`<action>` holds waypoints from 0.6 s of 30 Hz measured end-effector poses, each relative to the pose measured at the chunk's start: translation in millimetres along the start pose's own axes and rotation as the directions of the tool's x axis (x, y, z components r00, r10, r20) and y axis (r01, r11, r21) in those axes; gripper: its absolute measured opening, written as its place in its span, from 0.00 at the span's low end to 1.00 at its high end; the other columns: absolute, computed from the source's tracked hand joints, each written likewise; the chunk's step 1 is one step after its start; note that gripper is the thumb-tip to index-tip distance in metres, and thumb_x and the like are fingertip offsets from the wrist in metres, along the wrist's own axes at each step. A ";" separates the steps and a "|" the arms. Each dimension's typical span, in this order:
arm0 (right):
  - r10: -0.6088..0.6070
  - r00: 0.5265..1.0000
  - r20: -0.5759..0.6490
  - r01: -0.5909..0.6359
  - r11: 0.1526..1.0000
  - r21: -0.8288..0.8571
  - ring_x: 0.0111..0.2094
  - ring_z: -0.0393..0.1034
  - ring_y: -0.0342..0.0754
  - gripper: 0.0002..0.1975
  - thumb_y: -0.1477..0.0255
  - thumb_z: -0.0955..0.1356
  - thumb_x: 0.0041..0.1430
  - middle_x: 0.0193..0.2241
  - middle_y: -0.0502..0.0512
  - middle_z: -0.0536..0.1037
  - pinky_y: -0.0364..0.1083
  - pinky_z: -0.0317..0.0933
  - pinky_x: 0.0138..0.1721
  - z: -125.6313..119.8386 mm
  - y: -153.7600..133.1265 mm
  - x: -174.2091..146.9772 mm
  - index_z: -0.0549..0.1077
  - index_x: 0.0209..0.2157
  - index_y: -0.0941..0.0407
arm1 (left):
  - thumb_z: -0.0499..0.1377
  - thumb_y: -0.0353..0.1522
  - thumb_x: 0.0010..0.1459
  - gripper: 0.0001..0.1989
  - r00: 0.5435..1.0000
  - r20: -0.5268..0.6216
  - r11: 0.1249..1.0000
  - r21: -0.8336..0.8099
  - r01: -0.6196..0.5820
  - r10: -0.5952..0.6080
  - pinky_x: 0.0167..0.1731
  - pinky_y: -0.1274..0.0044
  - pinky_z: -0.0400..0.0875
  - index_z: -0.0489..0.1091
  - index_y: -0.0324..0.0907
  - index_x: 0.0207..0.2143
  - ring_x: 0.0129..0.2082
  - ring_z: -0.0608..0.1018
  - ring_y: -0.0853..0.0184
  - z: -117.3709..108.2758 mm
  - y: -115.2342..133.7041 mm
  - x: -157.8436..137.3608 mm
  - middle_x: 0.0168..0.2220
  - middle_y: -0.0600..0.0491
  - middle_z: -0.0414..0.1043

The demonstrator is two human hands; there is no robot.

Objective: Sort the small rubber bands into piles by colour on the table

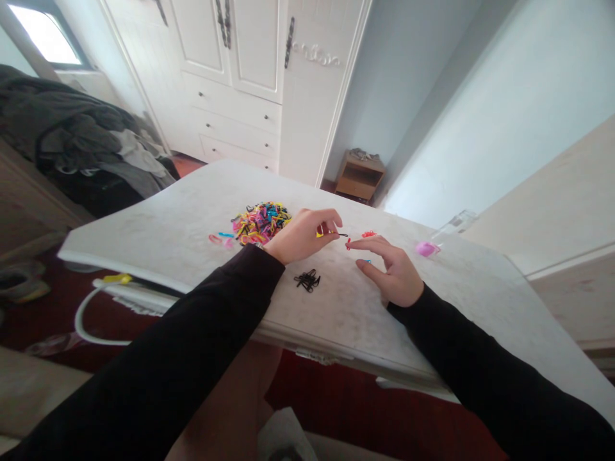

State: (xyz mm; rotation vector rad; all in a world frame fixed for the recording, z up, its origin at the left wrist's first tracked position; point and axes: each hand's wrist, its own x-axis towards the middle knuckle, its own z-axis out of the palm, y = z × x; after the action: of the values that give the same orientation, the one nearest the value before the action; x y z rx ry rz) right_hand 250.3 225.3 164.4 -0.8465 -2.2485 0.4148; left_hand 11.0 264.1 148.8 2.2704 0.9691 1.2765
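My left hand (307, 234) is closed in a pinch above the table, and a small black rubber band (343, 235) sticks out from its fingertips. Something yellow (319, 234) shows between the fingers of that hand, too small to make out fully. My right hand (396, 272) has its thumb and index finger apart. Its index fingertip is at a small red rubber band (348, 244). Behind the fingers lies a cluster of red bands (368, 234), and a blue band (368, 260) peeks out by the thumb. Black bands (307, 280) form a little pile nearer me.
A large heap of mixed coloured rubber bands (259, 221) lies left of my left hand. Stray pink bands (216, 239) sit beside it. A pink item (426, 248) is farther right on the white table (336, 320). Clothes (96, 134) are piled at the left.
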 end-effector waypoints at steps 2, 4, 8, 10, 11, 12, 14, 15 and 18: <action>0.000 0.999 -0.037 0.000 1.000 0.018 0.50 0.78 0.56 0.11 0.69 0.70 0.65 0.47 0.58 0.84 0.59 0.67 0.58 -0.9 0.7 0.2 0.81 0.47 0.51 | 0.64 0.26 0.60 0.03 1.000 -0.011 1.000 0.003 -0.002 0.002 0.35 0.79 0.71 0.75 0.40 0.38 0.30 0.79 0.71 -0.1 0.6 0.1 0.30 0.55 0.79; 0.002 0.996 -0.086 0.000 1.000 0.020 0.49 0.78 0.55 0.10 0.70 0.70 0.65 0.46 0.57 0.85 0.59 0.68 0.57 -5.5 4.9 2.2 0.82 0.46 0.51 | 0.64 0.26 0.60 0.03 1.000 -0.020 1.000 0.004 -0.005 0.005 0.35 0.79 0.71 0.75 0.40 0.37 0.30 0.78 0.71 0.1 -0.1 0.7 0.31 0.55 0.79; 0.109 0.953 -0.283 -0.137 0.987 -0.081 0.46 0.80 0.56 0.09 0.69 0.70 0.62 0.42 0.56 0.86 0.57 0.71 0.48 -24.2 29.5 10.0 0.83 0.40 0.52 | 0.65 0.26 0.59 0.03 0.998 -0.065 1.000 0.019 0.001 0.000 0.34 0.79 0.70 0.74 0.41 0.36 0.29 0.77 0.72 0.7 -3.9 2.4 0.34 0.55 0.81; 0.193 0.922 -0.336 -0.243 0.964 -0.112 0.46 0.81 0.57 0.10 0.68 0.69 0.60 0.40 0.56 0.87 0.57 0.71 0.46 -32.9 46.2 13.3 0.83 0.37 0.53 | 0.64 0.26 0.59 0.03 0.997 -0.083 1.000 0.024 0.005 -0.003 0.34 0.78 0.70 0.74 0.41 0.36 0.30 0.77 0.72 0.8 -5.3 2.8 0.34 0.55 0.80; 0.220 0.914 -0.342 -0.278 0.952 -0.131 0.45 0.81 0.57 0.10 0.67 0.69 0.59 0.39 0.57 0.87 0.57 0.71 0.47 -35.8 54.0 14.4 0.83 0.35 0.54 | 0.64 0.26 0.59 0.03 0.996 -0.087 1.000 0.026 0.004 -0.002 0.34 0.78 0.70 0.74 0.41 0.36 0.30 0.77 0.72 0.8 -5.6 2.8 0.34 0.55 0.80; 0.235 0.910 -0.342 -0.300 0.942 -0.149 0.44 0.81 0.57 0.10 0.67 0.68 0.59 0.38 0.57 0.87 0.58 0.70 0.48 -37.6 60.7 14.9 0.83 0.34 0.54 | 0.64 0.26 0.59 0.03 0.996 -0.088 1.000 0.028 0.001 0.001 0.34 0.78 0.70 0.73 0.41 0.36 0.30 0.77 0.72 0.9 -5.8 2.8 0.34 0.55 0.80; 0.253 0.910 -0.329 -0.326 0.926 -0.189 0.43 0.81 0.57 0.11 0.66 0.68 0.57 0.37 0.58 0.87 0.58 0.70 0.51 -38.1 70.5 14.9 0.83 0.33 0.55 | 0.64 0.26 0.59 0.03 0.996 -0.089 1.000 0.030 -0.005 0.007 0.34 0.79 0.70 0.73 0.41 0.36 0.29 0.77 0.72 0.9 -5.7 2.6 0.33 0.56 0.80; 0.256 0.914 -0.315 -0.330 0.921 -0.208 0.43 0.81 0.57 0.11 0.66 0.68 0.57 0.36 0.58 0.87 0.58 0.70 0.52 -37.3 73.6 14.5 0.83 0.33 0.55 | 0.64 0.25 0.59 0.03 0.996 -0.090 1.000 0.029 -0.009 0.011 0.34 0.79 0.70 0.73 0.41 0.36 0.29 0.77 0.72 0.9 -5.6 2.4 0.33 0.56 0.79; 0.263 0.928 -0.262 -0.329 0.910 -0.251 0.43 0.81 0.58 0.11 0.66 0.68 0.56 0.36 0.59 0.87 0.57 0.70 0.52 -34.2 77.8 13.3 0.82 0.32 0.55 | 0.64 0.24 0.59 0.04 0.996 -0.091 1.000 0.021 -0.015 0.017 0.33 0.79 0.69 0.73 0.41 0.36 0.29 0.77 0.73 0.8 -5.2 2.3 0.33 0.56 0.79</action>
State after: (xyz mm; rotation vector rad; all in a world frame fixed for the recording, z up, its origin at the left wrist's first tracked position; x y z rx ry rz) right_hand 302.3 293.3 156.4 -1.3336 -2.0003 0.1131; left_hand 10.4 269.4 146.6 2.2562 1.0016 1.3945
